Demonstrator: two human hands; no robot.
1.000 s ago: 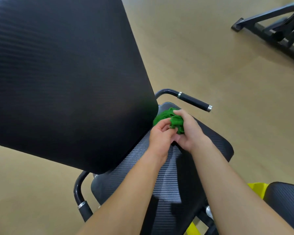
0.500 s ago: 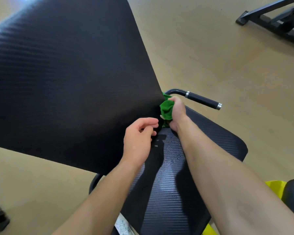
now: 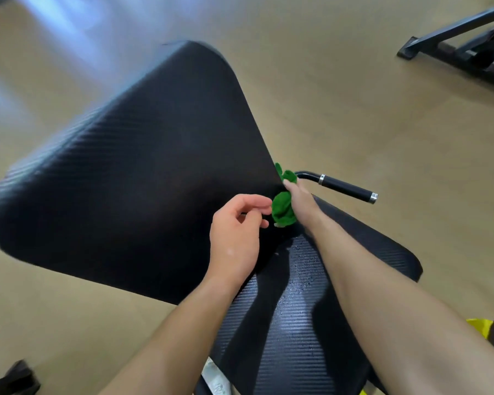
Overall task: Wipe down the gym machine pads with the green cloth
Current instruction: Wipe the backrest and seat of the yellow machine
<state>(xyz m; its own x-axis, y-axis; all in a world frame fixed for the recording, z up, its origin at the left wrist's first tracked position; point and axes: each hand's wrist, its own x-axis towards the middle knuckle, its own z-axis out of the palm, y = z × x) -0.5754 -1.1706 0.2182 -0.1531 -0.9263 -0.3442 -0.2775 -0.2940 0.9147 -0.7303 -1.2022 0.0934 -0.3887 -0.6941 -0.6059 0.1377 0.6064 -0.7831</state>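
A large black textured back pad (image 3: pixel 143 178) fills the left and centre, tilted towards me. Below it lies the black seat pad (image 3: pixel 297 323), with small wet droplets on its surface. My right hand (image 3: pixel 300 201) grips a bunched green cloth (image 3: pixel 283 208) and presses it where the back pad's lower right edge meets the seat. My left hand (image 3: pixel 237 235) hovers just left of the cloth with loosely curled fingers, holding nothing.
A black handle with silver rings (image 3: pixel 342 188) sticks out right of the seat. Another machine's dark frame (image 3: pixel 462 44) stands at the top right on the tan floor. Yellow frame parts (image 3: pixel 478 327) show at the lower right, and a dark object (image 3: pixel 9 380) at the bottom left.
My left hand has let go of the cloth and drawn back to the left. My right hand has carried the cloth up to the back pad's edge. The view has tilted upward.
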